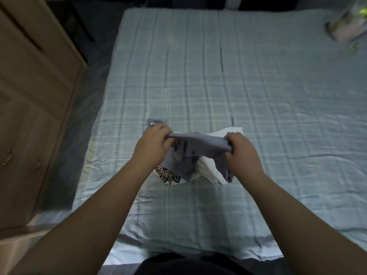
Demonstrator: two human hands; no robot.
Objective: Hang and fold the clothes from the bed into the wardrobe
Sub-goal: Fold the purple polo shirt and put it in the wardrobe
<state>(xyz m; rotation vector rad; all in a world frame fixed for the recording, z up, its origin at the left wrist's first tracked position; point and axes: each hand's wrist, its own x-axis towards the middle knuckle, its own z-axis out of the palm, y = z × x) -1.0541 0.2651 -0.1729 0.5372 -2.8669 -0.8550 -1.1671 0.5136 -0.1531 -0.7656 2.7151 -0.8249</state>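
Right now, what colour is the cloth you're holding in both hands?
The cloth is plain greyish blue; the head view shows it best.

The bed, covered in a pale blue checked sheet, carries a crumpled white garment. A black-patterned white cloth lies just left of the white garment. A blurred bundle sits far beyond it, rightward.
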